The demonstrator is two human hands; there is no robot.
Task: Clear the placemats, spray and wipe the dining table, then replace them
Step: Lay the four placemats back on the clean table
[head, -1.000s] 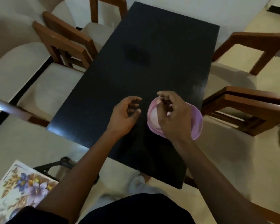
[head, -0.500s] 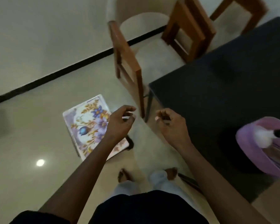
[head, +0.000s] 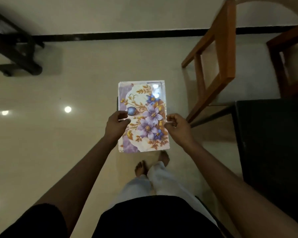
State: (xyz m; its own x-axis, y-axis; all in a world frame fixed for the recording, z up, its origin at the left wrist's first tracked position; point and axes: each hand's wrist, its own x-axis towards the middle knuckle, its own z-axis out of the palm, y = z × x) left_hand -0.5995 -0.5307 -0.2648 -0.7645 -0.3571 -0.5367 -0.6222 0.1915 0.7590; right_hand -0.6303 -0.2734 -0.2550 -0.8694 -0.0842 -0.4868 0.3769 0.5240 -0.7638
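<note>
A floral placemat (head: 143,107), white with purple flowers and gold leaves, lies flat low in front of me on a small dark support near the floor. It may be the top of a stack, but I cannot tell. My left hand (head: 116,125) hovers at its left edge and my right hand (head: 177,128) at its right edge. Both have loosely curled fingers with nothing clearly held, and I cannot tell whether they touch the mat. The black dining table (head: 273,143) fills the right side, showing only its corner.
A wooden chair (head: 213,66) stands just right of the placemat, beside the table's corner, and a second chair (head: 289,54) is behind it. A dark furniture base (head: 15,54) sits at the far left. My bare feet (head: 144,167) are on the glossy tile floor.
My view has swung left from the table and the pink cloth to the placemat. Both empty hands have moved from the table down to the mat's two side edges.
</note>
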